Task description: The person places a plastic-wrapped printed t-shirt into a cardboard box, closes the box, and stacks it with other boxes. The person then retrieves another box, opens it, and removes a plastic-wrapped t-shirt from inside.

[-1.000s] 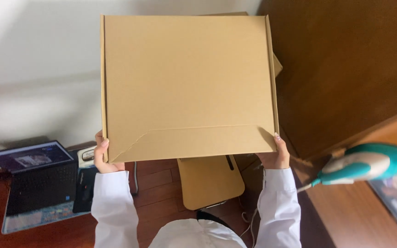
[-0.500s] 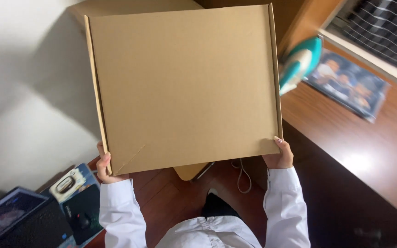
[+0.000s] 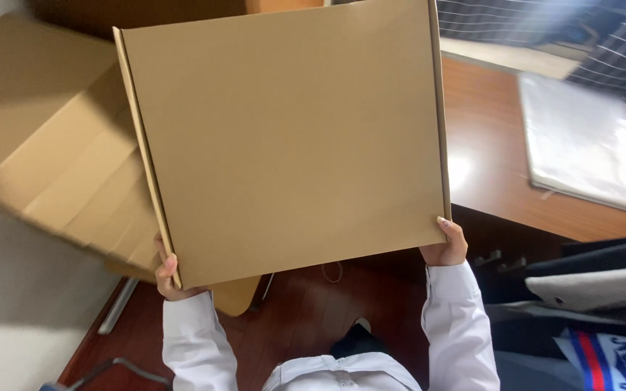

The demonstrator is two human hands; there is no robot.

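Note:
A large flat brown cardboard box (image 3: pixel 291 137) fills the middle of the head view, held up in front of me with its broad face toward the camera. My left hand (image 3: pixel 166 274) grips its lower left corner, fingers wrapped around the edge. My right hand (image 3: pixel 446 244) grips the lower right corner. Both arms wear white sleeves. Most of each hand is hidden behind the box.
Flattened cardboard sheets (image 3: pixel 45 159) lean at the left behind the box. A brown wooden desk (image 3: pixel 501 181) stands at the right with a clear plastic sleeve (image 3: pixel 581 145) on it. Dark clothing and a pale flat object (image 3: pixel 595 286) lie at lower right. A reddish wooden floor (image 3: pixel 306 311) lies below.
The view has swung to the right: the laptop and teal iron have left the frame, and the desk and cardboard sheets have come in. Both hands keep their grip on the box.

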